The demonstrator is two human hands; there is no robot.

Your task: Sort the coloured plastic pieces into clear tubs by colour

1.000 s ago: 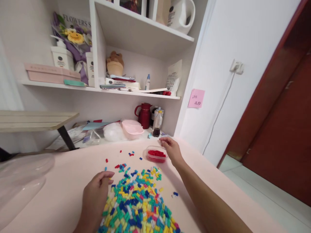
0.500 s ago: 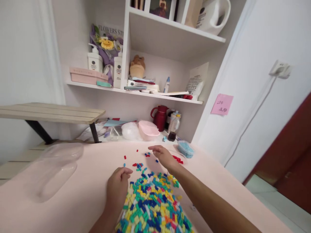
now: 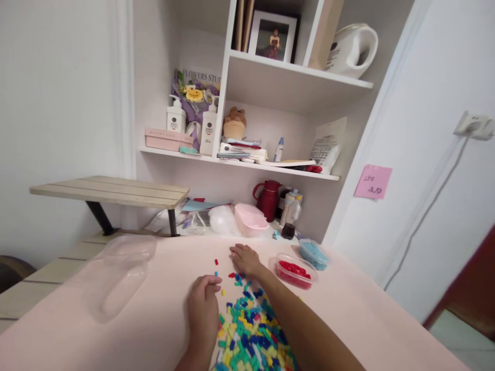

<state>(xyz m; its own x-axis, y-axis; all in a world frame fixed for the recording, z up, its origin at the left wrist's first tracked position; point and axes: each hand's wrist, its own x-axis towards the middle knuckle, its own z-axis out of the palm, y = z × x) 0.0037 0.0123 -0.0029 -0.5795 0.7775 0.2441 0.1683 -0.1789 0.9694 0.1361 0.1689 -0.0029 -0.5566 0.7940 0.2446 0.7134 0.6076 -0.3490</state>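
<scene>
My right hand [image 3: 246, 259] lies palm down with spread fingers on the pink tabletop, at the far end of a heap of small coloured plastic bricks [image 3: 247, 324]. Some bricks near it may be covered by the palm. Beside the heap's left edge rests my left hand [image 3: 204, 304], loosely curved, thumb and fingers a little apart, with nothing visible in it. A few stray bricks, among them a red brick [image 3: 216, 262], lie between and beyond the hands. To the right, a clear tub of red bricks [image 3: 294, 271] stands near a tub of light blue bricks [image 3: 314, 254].
Clear plastic containers [image 3: 124, 278] lie on the left of the table. A wooden stand [image 3: 112, 191] rises behind them. Along the back are a pink bowl [image 3: 250, 219], a red jug [image 3: 268, 200] and bottles [image 3: 292, 214], below a white shelf unit [image 3: 278, 172].
The view has tilted upward and turned left. My right hand has moved from hovering above the far loose bricks down onto the table, uncovering the red tub. My left hand stays beside the heap.
</scene>
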